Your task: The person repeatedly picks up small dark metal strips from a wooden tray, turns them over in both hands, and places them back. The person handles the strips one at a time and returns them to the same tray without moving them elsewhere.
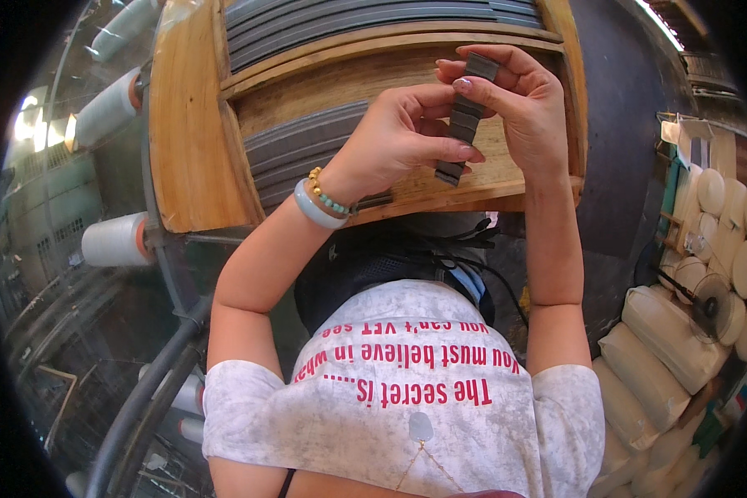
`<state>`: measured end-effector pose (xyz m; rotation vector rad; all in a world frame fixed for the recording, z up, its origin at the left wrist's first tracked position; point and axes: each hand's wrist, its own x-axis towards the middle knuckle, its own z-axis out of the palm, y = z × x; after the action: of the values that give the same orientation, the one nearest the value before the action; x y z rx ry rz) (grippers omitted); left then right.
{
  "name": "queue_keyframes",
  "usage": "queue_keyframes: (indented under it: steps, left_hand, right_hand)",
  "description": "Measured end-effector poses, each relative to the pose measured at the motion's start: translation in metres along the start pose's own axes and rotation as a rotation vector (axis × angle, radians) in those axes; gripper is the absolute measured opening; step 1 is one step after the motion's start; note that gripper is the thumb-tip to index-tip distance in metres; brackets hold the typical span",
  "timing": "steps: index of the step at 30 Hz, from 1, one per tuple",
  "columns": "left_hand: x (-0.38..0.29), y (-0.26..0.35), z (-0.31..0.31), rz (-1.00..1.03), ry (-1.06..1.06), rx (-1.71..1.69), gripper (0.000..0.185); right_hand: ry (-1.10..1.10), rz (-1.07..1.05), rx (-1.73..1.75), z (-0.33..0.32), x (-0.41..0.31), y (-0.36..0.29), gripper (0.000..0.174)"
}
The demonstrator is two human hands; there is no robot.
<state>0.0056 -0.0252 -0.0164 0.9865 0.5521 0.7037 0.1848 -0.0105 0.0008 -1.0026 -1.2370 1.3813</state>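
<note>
My left hand (398, 137) and my right hand (516, 99) hold a narrow stack of dark grey strips (465, 121) between them. The left fingers and thumb grip its lower part, while the right thumb and fingers pinch it near the top end. The stack is tilted, over a wooden tray (411, 208). Behind my left wrist, long grey strips (305, 140) lie side by side in the tray's near compartment. More grey strips (361, 28) fill the far compartment, beyond a wooden divider. What material the strips are made of, I cannot tell.
Large white thread cones (115, 239) stand on a metal frame (162, 249) at the left. To the right are a dark surface (616, 155), a fan (709, 306), stacked pale rolls (713, 193) and filled pale sacks (675, 330).
</note>
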Motion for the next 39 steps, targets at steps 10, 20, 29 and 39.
queue_keyframes:
  steps: [10,20,29,39]
  left_hand:
    - [-0.001,0.0,0.004,0.02,0.045,-0.111,0.042]
    - [-0.001,0.003,0.002,-0.017,0.001,-0.104,0.044]
    - [0.0,0.002,0.001,-0.013,0.001,-0.131,0.043]
    - [0.001,0.0,0.0,-0.009,0.0,-0.115,0.044]
  right_hand:
    - [-0.077,0.004,0.05,-0.012,0.0,-0.005,0.022]
    - [-0.119,0.027,0.085,-0.009,-0.004,-0.011,0.034]
    - [-0.034,-0.012,0.039,-0.002,-0.01,-0.008,0.035]
    - [0.01,-0.057,-0.017,0.001,-0.012,-0.005,0.039]
